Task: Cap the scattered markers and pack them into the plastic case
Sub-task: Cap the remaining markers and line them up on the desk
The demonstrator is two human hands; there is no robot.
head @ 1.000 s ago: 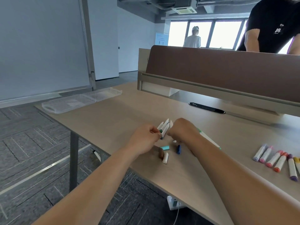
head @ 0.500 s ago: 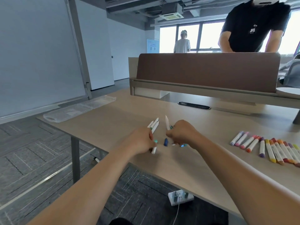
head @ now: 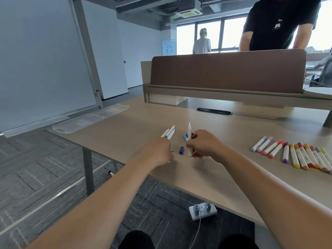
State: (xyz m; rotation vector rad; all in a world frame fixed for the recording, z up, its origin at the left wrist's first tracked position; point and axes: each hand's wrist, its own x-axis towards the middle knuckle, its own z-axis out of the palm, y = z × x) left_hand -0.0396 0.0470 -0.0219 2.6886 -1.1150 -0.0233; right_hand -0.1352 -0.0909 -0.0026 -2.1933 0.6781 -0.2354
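My left hand (head: 158, 152) grips a bundle of white markers (head: 169, 133) that fan out up and away from me. My right hand (head: 203, 145) holds one white marker (head: 189, 139) upright, its lower end on the table. Between the hands lie a dark blue cap (head: 181, 150) and a light blue cap (head: 185, 137); a teal cap (head: 172, 150) peeks out beside my left hand. A row of several capped markers (head: 294, 155) lies on the table to the right. The clear plastic case (head: 89, 120) lies open at the table's far left corner.
The wooden table (head: 224, 177) ends close to my left arm, with carpet below. A brown divider panel (head: 228, 74) closes the far side, and a person in a black shirt (head: 280, 24) leans behind it. A whiteboard (head: 41, 60) stands at left. A power strip (head: 203, 211) lies on the floor.
My hands have drawn apart: the left keeps the bundle, the right has pulled out one marker and stood it upright. My view has lifted and swung right, showing more capped markers.
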